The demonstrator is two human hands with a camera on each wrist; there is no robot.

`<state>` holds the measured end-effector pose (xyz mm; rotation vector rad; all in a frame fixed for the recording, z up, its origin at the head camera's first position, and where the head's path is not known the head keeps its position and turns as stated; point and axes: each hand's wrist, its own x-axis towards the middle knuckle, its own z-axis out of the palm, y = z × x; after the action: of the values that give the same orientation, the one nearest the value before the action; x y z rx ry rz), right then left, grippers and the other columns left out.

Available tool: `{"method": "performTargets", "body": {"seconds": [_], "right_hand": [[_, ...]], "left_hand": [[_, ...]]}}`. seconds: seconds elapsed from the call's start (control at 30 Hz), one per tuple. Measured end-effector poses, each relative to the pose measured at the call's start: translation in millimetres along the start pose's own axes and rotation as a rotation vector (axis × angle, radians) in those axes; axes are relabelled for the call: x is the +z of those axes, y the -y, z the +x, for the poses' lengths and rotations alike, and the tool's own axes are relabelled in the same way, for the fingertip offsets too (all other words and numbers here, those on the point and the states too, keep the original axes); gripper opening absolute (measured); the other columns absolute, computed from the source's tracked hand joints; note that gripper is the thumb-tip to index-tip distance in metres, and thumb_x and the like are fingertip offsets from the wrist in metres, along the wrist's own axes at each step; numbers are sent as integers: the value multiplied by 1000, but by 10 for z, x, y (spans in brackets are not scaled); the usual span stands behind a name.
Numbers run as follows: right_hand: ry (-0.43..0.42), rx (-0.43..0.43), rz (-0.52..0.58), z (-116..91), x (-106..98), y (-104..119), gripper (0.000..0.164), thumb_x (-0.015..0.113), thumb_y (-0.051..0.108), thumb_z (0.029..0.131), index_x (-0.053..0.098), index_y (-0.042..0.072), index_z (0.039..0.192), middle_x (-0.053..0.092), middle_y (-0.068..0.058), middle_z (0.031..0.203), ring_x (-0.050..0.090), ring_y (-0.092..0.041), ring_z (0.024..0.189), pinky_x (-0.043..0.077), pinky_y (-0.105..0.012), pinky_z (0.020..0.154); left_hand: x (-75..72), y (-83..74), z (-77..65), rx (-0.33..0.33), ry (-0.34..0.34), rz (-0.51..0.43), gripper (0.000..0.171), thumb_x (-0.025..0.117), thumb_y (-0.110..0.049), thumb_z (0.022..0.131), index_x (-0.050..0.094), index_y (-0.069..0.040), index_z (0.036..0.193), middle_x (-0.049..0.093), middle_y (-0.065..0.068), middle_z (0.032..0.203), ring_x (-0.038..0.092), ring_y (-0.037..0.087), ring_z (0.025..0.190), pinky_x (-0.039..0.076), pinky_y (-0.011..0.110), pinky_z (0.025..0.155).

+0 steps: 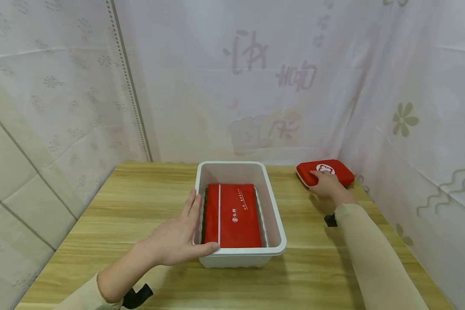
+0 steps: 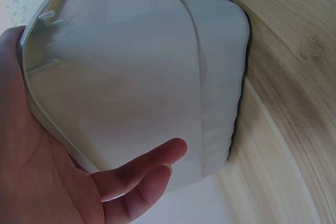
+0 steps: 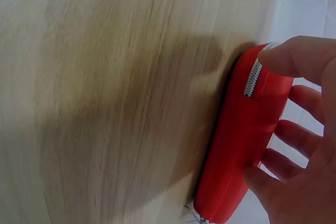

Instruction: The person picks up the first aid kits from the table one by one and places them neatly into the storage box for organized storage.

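A white plastic basin [image 1: 237, 257] stands on the wooden table in the head view. My left hand [image 1: 174, 241] rests on its near left corner, fingers extended along the left rim and thumb laid along the front rim. In the left wrist view, two fingers [image 2: 152, 163] lie outside the basin's wall. Inside lies a flat red pouch [image 1: 238, 224] with white printing. My right hand [image 1: 329, 187] touches a red zippered case [image 1: 342, 171] with a white emblem. The right wrist view has the thumb [image 3: 299, 59] by the zipper and loosely bent fingers over the lid.
The wooden table [image 1: 139, 193] runs back to a pale patterned curtain [image 1: 201, 86]. More curtain hangs along both sides, and the red case lies near the right-hand one. Beneath the red pouch, a wavy-edged clear container [image 1: 262, 219] shows in the basin.
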<state>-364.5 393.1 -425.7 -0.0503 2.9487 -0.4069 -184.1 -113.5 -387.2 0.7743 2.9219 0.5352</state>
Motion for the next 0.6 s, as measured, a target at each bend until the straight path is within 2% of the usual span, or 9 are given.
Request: {"method": "performTargets", "body": {"seconds": [0.1,0.23,0.33,0.4,0.47,0.53,0.6], "right_hand": [[-3,-6,-1,-24,-6,6,73,61,26,95,31,2,157,25,-41,153,23,-65,135,29,-78,104],[-9,-34,-19,-41,1,-25,69,62,26,95,37,2,154,28,-40,152,29,-61,135,31,-76,104],[-16,-68,-11,-72,15,-68,64,63,27,95,42,1,149,33,-38,152,33,-56,137,30,-73,108],[-25,-88,9,-104,24,-97,60,65,28,95,47,1,145,37,-36,150,36,-53,137,31,-70,110],[-34,-95,43,-149,27,-119,54,68,30,95,52,1,139,40,-34,146,40,-51,134,32,-68,110],[-42,-93,73,-197,32,-135,50,70,32,95,56,2,132,42,-31,143,42,-51,130,34,-68,109],[-49,-90,89,-247,37,-147,47,73,34,93,59,5,127,44,-29,140,45,-49,127,36,-66,107]], "left_hand": [[-8,6,-5,4,9,-5,125,43,-90,82,-6,-9,164,-18,6,171,58,7,65,50,28,68],[-5,0,2,4,-13,4,124,43,-90,82,-2,-8,164,-13,7,172,68,15,93,54,32,77],[4,-3,5,-1,-20,4,123,45,-88,83,0,-7,164,-12,7,172,67,23,112,56,34,82],[10,-2,1,-1,-21,0,123,46,-87,83,0,-7,164,-11,7,172,66,24,116,56,36,82],[11,-4,-5,1,-24,11,123,46,-88,83,0,-7,164,-11,8,172,68,23,110,56,36,83],[6,-7,-10,0,-16,14,124,44,-90,82,-2,-8,164,-13,8,172,71,18,89,55,33,74],[4,-8,-11,0,-7,19,125,43,-91,81,-5,-9,164,-15,7,171,64,12,67,51,29,63]]}}
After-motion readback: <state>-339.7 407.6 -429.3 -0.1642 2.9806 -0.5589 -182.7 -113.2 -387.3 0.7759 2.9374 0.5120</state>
